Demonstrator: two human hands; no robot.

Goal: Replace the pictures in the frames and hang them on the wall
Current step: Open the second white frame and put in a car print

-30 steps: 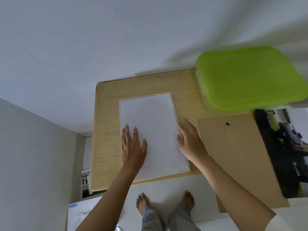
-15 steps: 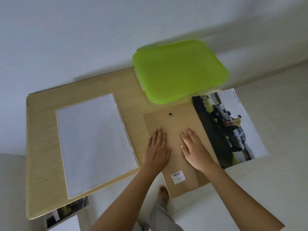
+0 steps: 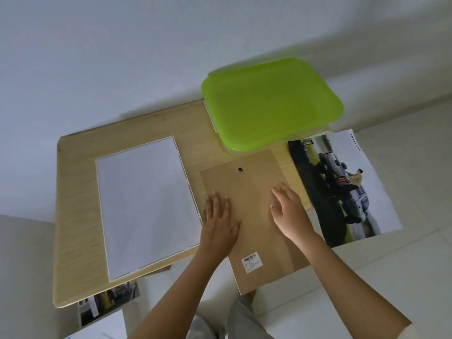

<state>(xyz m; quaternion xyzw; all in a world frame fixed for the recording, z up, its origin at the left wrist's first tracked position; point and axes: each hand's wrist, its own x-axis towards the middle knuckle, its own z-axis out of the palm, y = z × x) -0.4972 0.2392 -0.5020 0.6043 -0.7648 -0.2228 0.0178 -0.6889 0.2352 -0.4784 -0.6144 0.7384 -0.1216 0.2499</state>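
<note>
A brown backing board point(image 3: 254, 216) with a small black hanger and a barcode label lies on the wooden table point(image 3: 73, 204), its near end overhanging the edge. My left hand point(image 3: 220, 221) lies flat on the board's left side. Flat too, my right hand point(image 3: 288, 211) rests on its right side. To the left lies a white frame point(image 3: 144, 201), face down, with a white sheet filling it. A car picture point(image 3: 347, 187) lies to the right of the board, partly off the table.
A box with a lime green lid point(image 3: 271, 104) stands at the table's back right, against the white wall. Another printed picture point(image 3: 107, 302) lies on the floor below the table's near left corner. My legs show below.
Both hands left the white frame and moved right onto the brown backing board. Since half a second ago they have spread a little further apart on it.
</note>
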